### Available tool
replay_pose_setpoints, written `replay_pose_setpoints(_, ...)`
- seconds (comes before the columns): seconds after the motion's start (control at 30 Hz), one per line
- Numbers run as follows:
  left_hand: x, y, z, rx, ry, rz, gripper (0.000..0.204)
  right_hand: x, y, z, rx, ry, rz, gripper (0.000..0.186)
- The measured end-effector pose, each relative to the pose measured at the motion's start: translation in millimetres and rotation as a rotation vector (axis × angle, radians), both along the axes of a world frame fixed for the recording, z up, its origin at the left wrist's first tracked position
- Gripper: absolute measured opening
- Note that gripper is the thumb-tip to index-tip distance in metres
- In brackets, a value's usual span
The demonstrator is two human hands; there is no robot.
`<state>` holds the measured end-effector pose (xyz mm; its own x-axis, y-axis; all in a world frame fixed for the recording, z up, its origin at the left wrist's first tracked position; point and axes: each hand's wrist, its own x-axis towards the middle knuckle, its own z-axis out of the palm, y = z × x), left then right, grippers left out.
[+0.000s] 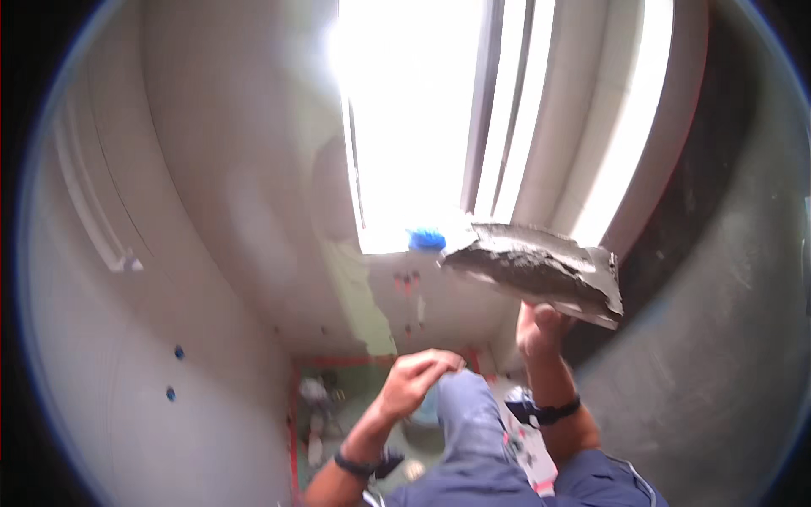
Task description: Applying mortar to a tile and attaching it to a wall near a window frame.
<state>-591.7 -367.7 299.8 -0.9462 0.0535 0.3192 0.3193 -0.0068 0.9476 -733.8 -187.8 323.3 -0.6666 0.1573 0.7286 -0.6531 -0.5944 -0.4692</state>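
My right hand [541,329] grips a wide trowel-like tool [606,287] from below, held up in front of the window. A thick ridged layer of dark grey compound [519,266] lies along its blade. My left hand [418,380] is at my raised knee [465,406], fingers together and curled over it; whatever is under the fingertips, if anything, is hidden.
A bright window [414,118] is ahead, with a blue object [427,239] by its lower edge. Pale walls [211,169] with small holes stand left and ahead; a dark grey wall [710,355] curves at right. Below, several items lie on a green floor covering [338,363] edged with red tape.
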Motion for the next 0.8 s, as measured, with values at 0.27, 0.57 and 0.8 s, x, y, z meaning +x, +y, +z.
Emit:
replay_pose_setpoints(0.27,-48.5,-138.1,-103.4,-0.04,-0.335,0.353,0.048,-144.7,-55.8,85.5,-0.015,0.047,0.131,0.078)
replay_pose_setpoints(0.57,-267.3,-271.6,222.1,-0.38,0.471,0.87,0.03,-335.5,-181.0,324.1,0.115,0.188,0.366,0.046)
replay_pose_setpoints(0.8,-325.3,-317.1,473.2,-0.414,0.717,1.077,0.041,-431.9,-252.6,575.7,0.262,0.295,0.396,0.067)
